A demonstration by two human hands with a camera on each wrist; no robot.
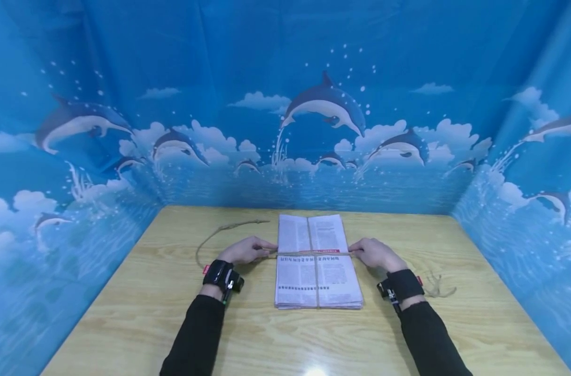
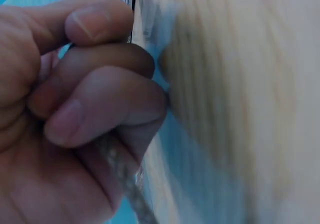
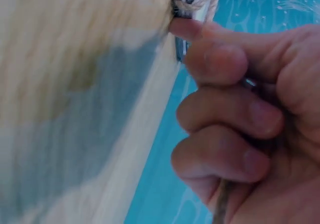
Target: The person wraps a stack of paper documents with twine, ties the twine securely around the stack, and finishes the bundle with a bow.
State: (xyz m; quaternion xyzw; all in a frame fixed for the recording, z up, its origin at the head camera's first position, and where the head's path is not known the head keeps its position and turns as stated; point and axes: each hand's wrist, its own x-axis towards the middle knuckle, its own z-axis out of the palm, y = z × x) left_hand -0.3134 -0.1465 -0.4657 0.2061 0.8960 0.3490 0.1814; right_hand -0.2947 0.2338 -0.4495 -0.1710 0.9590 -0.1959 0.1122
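Note:
A stack of folded newspapers (image 1: 295, 284) lies on the table, with twine (image 1: 317, 282) running lengthwise over it and more twine crossing its middle from side to side. At the stack's left edge my left hand (image 1: 243, 251) grips the crossing twine. Its curled fingers (image 2: 115, 101) close round a cord (image 2: 131, 191) in the left wrist view. My right hand (image 1: 378, 254) holds the twine at the right edge, thumb and forefinger close against the papers. In the right wrist view, a cord (image 3: 221, 199) comes out below its curled fingers (image 3: 220, 154).
A loose tail of twine (image 1: 202, 245) curves over the wooden table (image 1: 144, 313) beyond my left hand. Frayed twine ends (image 1: 438, 288) lie beside my right wrist. A blue dolphin-print curtain (image 1: 248, 130) encloses the table at the back and sides.

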